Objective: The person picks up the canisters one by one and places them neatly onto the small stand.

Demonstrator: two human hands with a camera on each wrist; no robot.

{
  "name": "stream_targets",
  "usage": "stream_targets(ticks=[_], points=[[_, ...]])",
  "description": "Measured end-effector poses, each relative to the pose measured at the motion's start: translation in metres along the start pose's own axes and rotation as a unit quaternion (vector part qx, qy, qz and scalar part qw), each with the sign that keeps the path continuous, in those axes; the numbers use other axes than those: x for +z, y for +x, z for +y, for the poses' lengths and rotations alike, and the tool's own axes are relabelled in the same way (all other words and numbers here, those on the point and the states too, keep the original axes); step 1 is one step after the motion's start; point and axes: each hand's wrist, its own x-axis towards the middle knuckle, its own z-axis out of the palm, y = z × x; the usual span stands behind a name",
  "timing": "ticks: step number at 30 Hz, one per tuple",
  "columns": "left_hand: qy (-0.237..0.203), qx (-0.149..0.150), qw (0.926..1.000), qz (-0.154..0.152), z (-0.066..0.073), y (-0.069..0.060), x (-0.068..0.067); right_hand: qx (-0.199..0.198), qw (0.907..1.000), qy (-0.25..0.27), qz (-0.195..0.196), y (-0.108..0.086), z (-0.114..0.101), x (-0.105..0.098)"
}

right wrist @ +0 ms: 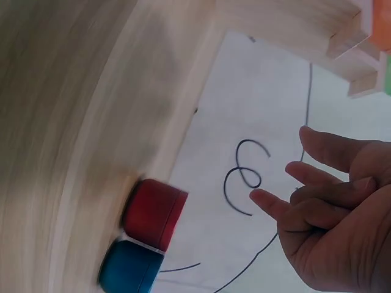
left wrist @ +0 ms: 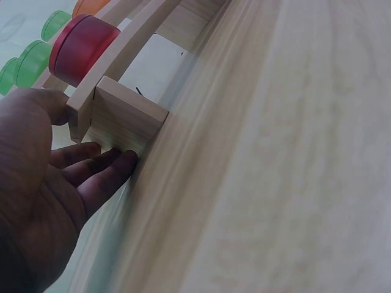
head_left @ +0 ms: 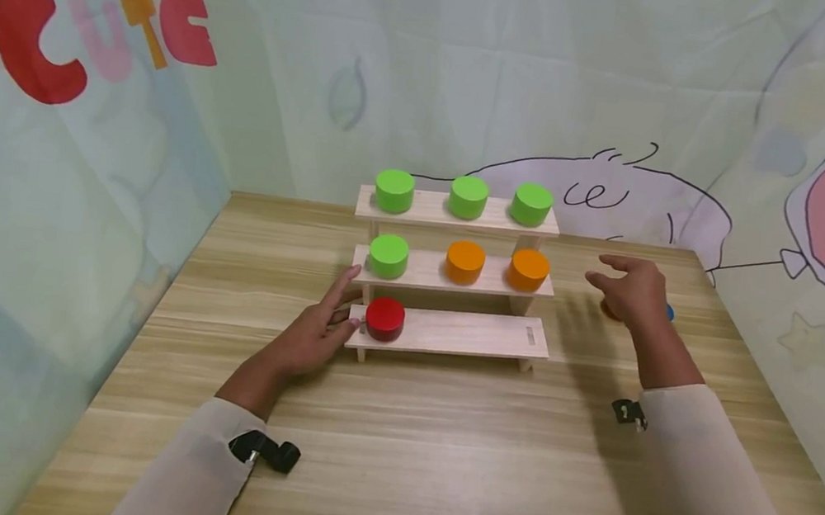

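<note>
A three-tier wooden rack stands mid-table and bears round lidded tins. On its lowest step, at the left end, is a red tin. The middle step carries a green tin and two orange tins; three green tins line the top. My left hand rests against the rack's left end, thumb at the lowest shelf, its fingers extended beside the support. To the right of the rack my right hand hovers with nothing in it, fingers loosely bent.
Beyond the right hand, a red tin and a blue tin stand side by side on the wooden table; the hand mostly hides them in the head view. A printed cloth hangs behind and along the sides.
</note>
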Motion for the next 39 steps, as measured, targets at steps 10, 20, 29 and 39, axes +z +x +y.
stream_targets(ticks=[10, 20, 29, 39], points=[[-0.002, 0.006, 1.0, 0.003, -0.003, 0.001, 0.001, 0.022, 0.994, -0.104, -0.025, 0.014, 0.015, -0.004], [-0.002, 0.0, 1.0, 0.0, -0.003, 0.001, 0.001, 0.039, 0.9867, -0.152, -0.042, 0.02, 0.034, -0.009], [0.007, -0.001, 1.0, 0.003, -0.001, 0.0, 0.001, 0.046, 0.9804, -0.185, -0.049, 0.024, 0.043, -0.01], [0.003, -0.003, 1.0, 0.002, -0.002, 0.001, 0.001, 0.051, 0.975, -0.205, -0.069, 0.024, 0.045, -0.009]])
